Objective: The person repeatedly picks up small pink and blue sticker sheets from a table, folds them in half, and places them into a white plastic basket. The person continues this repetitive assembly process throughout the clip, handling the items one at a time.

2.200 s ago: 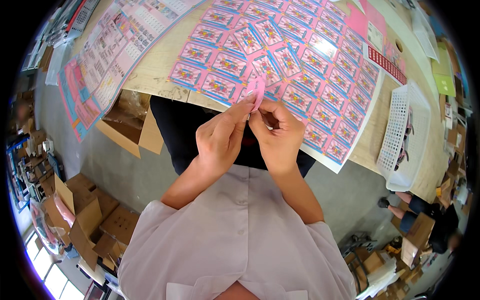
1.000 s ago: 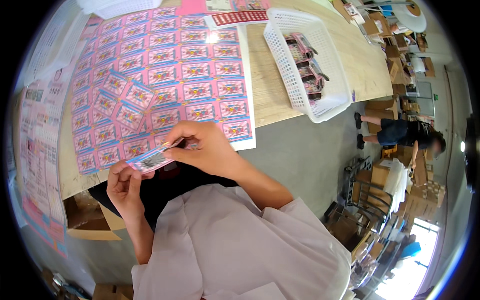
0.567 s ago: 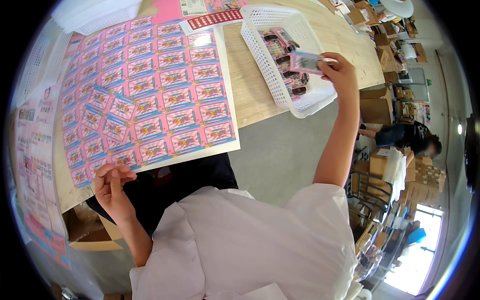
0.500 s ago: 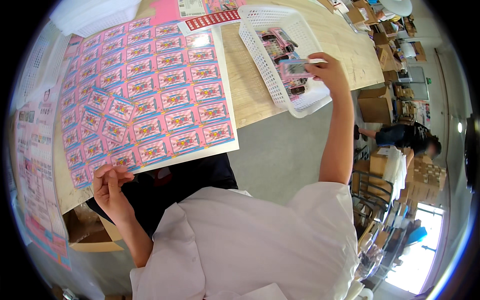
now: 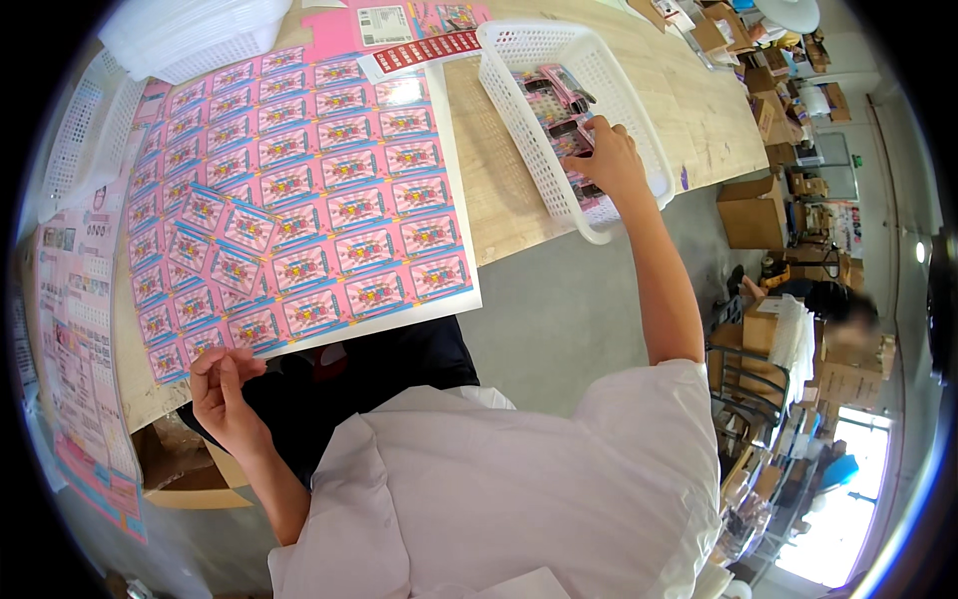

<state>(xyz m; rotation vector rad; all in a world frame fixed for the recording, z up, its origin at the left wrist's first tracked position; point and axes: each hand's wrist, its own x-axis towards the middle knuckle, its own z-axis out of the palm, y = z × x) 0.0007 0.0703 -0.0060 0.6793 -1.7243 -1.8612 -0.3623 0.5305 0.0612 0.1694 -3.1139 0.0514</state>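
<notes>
My right hand [image 5: 611, 160] reaches down into a white perforated plastic basket [image 5: 639, 110]. Its thumb and fingers close around a small pink-and-dark pack [image 5: 570, 139], partly covered by the hand. Other small pink packs with dark parts [image 5: 564, 88] lie in the basket on the side away from me. My left hand [image 5: 225, 391], palm up with loosely bent fingers, hangs at the near table edge and holds nothing that I can see. Beside it lies a large pink printed sheet [image 5: 364, 250] with rows of repeated cards. Several loose pink cards [image 5: 236, 270] rest on the sheet.
At the far left stand white plastic baskets [image 5: 190, 45]. A red-and-white label strip [image 5: 424, 52] lies at the sheet's far edge. Printed sheets [image 5: 75, 339] hang over the left table side. Below is an open cardboard box [image 5: 200, 489]. Another person [image 5: 823, 297] is at far right among boxes.
My right hand has moved down and slightly left, lowering the pack from above the basket to the others inside. My left hand stays nearly still. The view has shifted slightly.
</notes>
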